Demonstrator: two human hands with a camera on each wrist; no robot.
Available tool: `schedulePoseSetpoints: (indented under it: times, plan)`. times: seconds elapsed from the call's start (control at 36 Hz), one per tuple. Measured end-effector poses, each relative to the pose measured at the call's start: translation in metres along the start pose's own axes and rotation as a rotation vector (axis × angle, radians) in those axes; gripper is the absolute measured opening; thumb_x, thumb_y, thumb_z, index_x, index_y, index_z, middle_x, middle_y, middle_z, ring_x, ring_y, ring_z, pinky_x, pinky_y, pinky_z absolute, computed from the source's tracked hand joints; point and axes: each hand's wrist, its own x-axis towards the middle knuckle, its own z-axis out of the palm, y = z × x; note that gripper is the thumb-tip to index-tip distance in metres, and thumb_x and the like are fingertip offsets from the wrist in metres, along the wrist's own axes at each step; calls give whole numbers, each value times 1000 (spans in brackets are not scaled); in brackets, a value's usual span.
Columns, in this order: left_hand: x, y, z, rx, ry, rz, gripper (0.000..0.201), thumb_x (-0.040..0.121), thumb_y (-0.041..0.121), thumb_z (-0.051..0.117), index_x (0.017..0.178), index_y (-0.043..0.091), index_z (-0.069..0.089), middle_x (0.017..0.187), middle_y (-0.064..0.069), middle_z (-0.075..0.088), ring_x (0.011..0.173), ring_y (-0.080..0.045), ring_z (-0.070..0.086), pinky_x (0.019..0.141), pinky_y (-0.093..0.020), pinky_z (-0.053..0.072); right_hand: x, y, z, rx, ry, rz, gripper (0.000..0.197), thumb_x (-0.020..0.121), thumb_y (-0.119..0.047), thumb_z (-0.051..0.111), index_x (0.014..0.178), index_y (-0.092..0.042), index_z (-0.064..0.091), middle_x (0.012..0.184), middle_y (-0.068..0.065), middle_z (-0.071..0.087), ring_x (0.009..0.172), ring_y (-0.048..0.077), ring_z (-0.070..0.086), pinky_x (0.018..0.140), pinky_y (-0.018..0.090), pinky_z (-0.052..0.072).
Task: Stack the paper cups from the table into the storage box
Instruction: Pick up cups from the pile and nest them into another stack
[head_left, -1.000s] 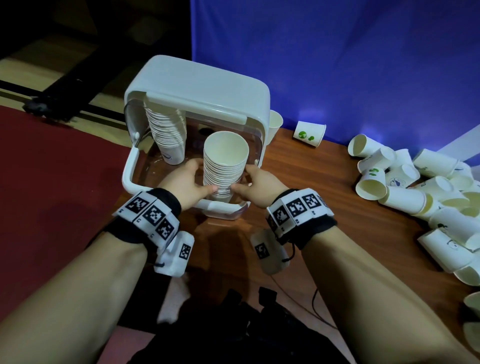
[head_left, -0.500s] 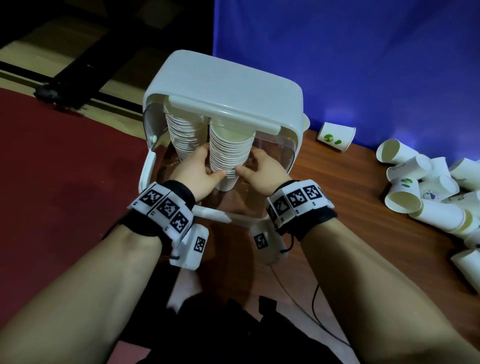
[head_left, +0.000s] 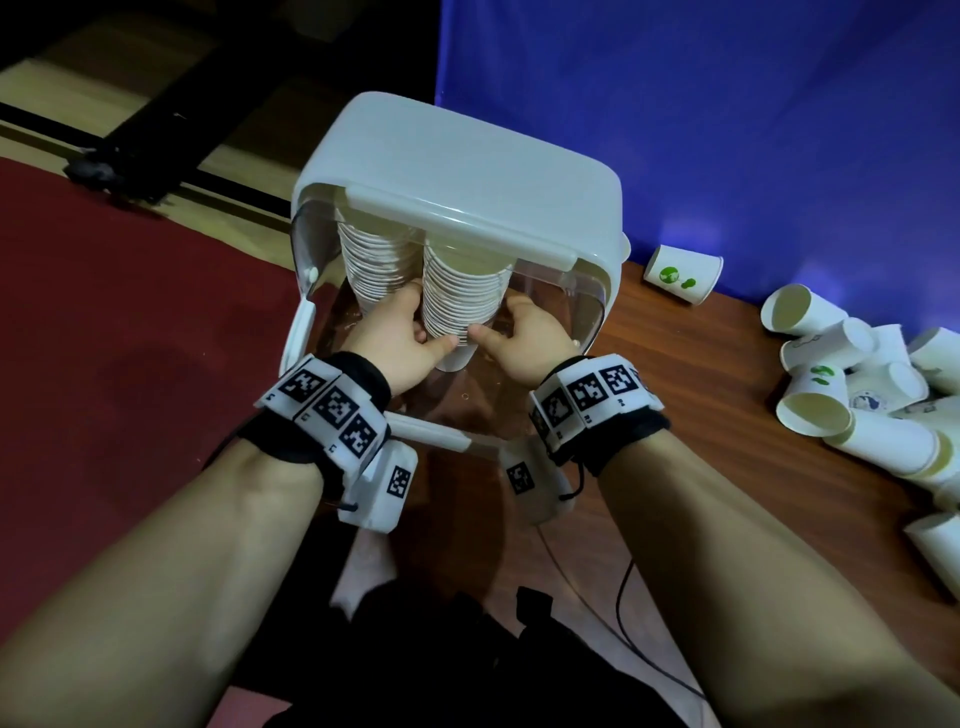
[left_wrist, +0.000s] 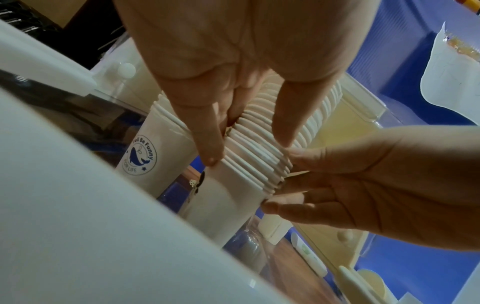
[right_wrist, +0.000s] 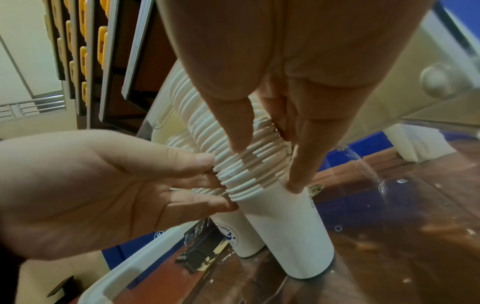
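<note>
The lid (head_left: 457, 171) overhangs 2 cup stacks (head_left: 462, 296); box (head_left: 597, 317) room stays open rightward.

White cups (head_left: 462, 296), blue backdrop (head_left: 727, 104)

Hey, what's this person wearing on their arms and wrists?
Forearms are bare, no sleeves. Each wrist has a black band topped by a row of white tiles printed with black square-code markers. A white camera pod with its own marker hangs under each wrist, and a thin black cable runs from the right one.
</note>
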Motion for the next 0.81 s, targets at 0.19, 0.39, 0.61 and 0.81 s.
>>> schedulePoseSetpoints:
  times: [0.19,0.39,0.61,0.81]
  plan:
    - [1,9,-1,-13,28,-12,45,85,28,61,126,16,47,112,-6,63,101,-25,60,93,-36,46,-2,0,1,8,16,8,55,93,-29,52,138,-5,33,139,12,46,127,26,44,96,26,35]
    - [1,10,3,92,24,47,45,89,33,53,129,15,44,126,-7,57,114,-27,54,97,-36,42,-4,5,-2,-43,3,9,53,93,-32,49,135,-2,35,137,13,48,125,26,46,93,26,36]
    - [5,14,1,76,55,44,39,91,29,51,126,11,46,125,-9,57,115,-27,53,93,-30,38,1,3,1,-38,13,8,54,94,-31,48,137,-3,33,138,14,46,126,26,44,94,24,32]
    - [13,10,1,64,51,18,38,92,27,49,126,9,45,126,-11,56,116,-29,52,98,-34,39,10,0,3,-39,4,20,51,94,-29,48,135,-1,34,136,16,47,125,27,45,90,21,31]
